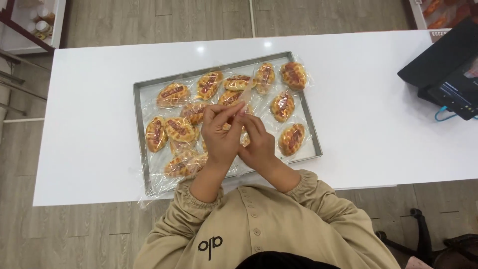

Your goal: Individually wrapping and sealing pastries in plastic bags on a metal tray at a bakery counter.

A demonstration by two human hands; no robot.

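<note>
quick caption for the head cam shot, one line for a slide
Both hands, left hand and right hand, pinch a clear strip above a metal tray of wrapped pastries.

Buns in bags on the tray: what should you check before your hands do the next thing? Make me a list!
1. Both hands on the bag: left hand and right hand pinch it; ok.
2. Bun inside that bag: hidden; cannot tell.
3. Tray fully on table: ok.
4. Other buns wrapped: ok.
5. Tablet away from hands: ok.
</note>
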